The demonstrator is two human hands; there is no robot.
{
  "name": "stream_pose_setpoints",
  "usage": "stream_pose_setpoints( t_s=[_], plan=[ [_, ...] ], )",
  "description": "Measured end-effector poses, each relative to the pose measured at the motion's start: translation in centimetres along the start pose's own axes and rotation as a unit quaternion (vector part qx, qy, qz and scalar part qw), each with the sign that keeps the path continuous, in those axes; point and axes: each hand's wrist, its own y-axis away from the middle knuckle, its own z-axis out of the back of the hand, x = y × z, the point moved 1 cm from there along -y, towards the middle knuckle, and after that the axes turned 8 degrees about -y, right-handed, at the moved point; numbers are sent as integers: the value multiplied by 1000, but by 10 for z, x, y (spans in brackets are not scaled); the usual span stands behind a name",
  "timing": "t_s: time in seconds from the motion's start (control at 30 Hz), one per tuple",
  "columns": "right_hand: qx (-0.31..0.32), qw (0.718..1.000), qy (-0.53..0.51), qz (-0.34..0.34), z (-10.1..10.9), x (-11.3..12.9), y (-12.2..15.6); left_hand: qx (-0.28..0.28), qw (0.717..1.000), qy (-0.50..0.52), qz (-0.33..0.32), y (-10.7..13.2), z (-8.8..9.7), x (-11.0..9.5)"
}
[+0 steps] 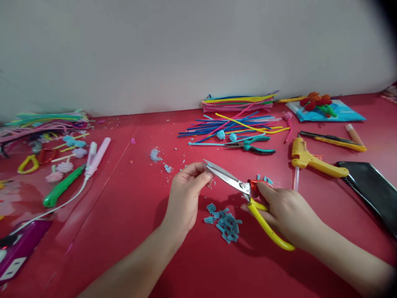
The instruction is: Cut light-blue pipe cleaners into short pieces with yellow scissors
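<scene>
My right hand point(283, 209) is closed round the yellow handles of a pair of scissors point(235, 183), whose steel blades point up and left. My left hand point(186, 194) pinches its fingertips together right at the blade tips; whatever small piece it holds is hidden by the fingers. On the red table point(139, 231) just below the blades lies a small heap of short light-blue cut pieces point(225, 223). A couple more blue bits point(266, 179) lie beside my right hand.
Behind lie loose coloured pipe cleaners point(235, 124), teal pliers point(256, 145), a yellow glue gun point(310, 159), a yellow-black cutter point(333, 140) and a black tray point(372, 190). At left are a green-handled tool point(62, 186), a pink pen-like device point(97, 157) with white cord, and more pipe cleaners point(43, 122).
</scene>
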Motion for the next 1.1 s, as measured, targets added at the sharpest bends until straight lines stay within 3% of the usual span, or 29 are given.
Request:
stream_pose_setpoints(
  t_s=[1.1],
  plan=[
    [8,1000,2,15,4,0,1,-7,999,38,18,-1,-1,0]
  ],
)
